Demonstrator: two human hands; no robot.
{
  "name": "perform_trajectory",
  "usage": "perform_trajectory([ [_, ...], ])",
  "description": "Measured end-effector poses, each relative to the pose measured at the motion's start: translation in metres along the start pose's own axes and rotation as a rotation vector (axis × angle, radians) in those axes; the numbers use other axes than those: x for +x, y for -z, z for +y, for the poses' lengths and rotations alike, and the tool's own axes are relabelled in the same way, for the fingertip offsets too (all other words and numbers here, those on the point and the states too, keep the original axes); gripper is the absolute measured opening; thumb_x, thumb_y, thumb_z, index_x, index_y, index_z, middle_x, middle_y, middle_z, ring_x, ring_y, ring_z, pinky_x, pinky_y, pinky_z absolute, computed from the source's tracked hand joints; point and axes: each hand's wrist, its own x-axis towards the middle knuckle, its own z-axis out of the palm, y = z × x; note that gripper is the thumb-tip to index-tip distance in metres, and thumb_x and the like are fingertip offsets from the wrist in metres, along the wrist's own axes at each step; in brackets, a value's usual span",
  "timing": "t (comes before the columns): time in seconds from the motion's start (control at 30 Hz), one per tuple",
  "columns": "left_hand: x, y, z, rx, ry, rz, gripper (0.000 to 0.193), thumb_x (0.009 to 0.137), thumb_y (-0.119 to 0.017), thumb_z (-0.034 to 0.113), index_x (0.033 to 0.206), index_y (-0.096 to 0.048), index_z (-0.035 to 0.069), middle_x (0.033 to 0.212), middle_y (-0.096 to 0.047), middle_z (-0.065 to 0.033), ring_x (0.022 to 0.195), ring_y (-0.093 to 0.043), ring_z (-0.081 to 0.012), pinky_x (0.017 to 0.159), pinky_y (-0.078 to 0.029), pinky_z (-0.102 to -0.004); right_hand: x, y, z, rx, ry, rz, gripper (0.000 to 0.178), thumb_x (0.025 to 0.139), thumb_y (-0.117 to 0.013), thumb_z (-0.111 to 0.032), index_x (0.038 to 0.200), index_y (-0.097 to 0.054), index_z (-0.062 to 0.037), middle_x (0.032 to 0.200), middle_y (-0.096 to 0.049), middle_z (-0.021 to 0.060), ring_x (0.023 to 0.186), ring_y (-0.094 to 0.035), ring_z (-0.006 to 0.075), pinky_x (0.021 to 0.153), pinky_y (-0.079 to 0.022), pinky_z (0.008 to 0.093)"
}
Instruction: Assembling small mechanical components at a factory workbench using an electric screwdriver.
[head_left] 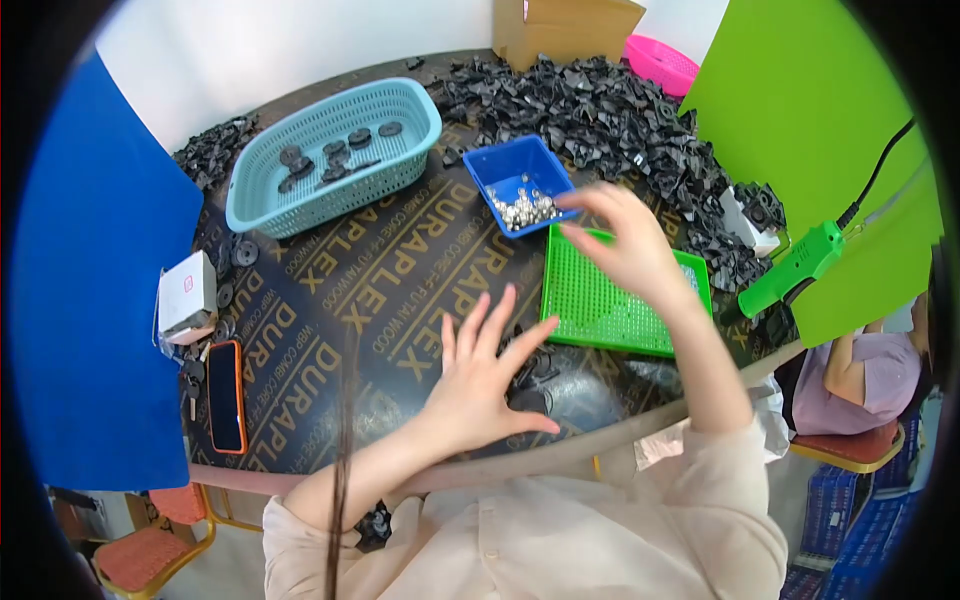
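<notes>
Metal bits (525, 212) in blue tray (512, 168): judged light, hard and slippery, best pinched singly across the sides. Held right hand (630, 240) at tray's right edge, thumb and forefinger parted; spread left hand (475, 388) near black parts (532, 399).

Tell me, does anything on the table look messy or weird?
Perhaps the big heap of jagged black pieces: it sprawls loose across the dark printed tabletop, outside any container, so it looks messy. The small shiny silver pieces sit inside the square blue plastic bin, not spilled.
</notes>
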Motion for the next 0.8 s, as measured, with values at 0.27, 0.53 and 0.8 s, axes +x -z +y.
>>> perform_trajectory([
  [0.27,0.003,0.048,-0.064,-0.654,0.508,0.067,0.036,0.082,-0.072,0.013,0.114,-0.061,0.002,0.109,-0.055,-0.005,0.094,-0.057,-0.0122,0.079,-0.049,-0.0262,0.08,-0.09,0.055,-0.113,-0.019,-0.515,0.038,0.074,-0.072,-0.017,0.111,-0.066,-0.008,0.108,-0.064,0.0171,0.103,-0.059,0.0333,0.091,-0.047,0.0391],
  [0.53,-0.01,0.034,-0.062,-0.211,0.325,-0.062,0.057,0.061,-0.083,0.007,0.114,-0.061,0.009,0.097,-0.055,-0.0076,0.088,-0.056,-0.0197,0.074,-0.047,-0.0311,0.081,-0.096,0.045,-0.1,-0.132,-0.508,0.02,0.07,-0.075,-0.011,0.089,-0.072,-0.0057,0.086,-0.069,0.014,0.087,-0.066,0.0289,0.077,-0.052,0.0368],
  [0.8,-0.013,0.048,-0.059,-0.255,0.51,-0.14,0.056,0.062,-0.082,0.005,0.114,-0.06,0.006,0.071,-0.059,-0.0038,0.066,-0.057,-0.0168,0.066,-0.047,-0.0304,0.081,-0.083,0.043,-0.148,-0.06,-0.24,0.013,0.074,-0.072,-0.012,0.084,-0.071,-0.0036,0.077,-0.069,0.0135,0.075,-0.068,0.0256,0.069,-0.052,0.0355],
])
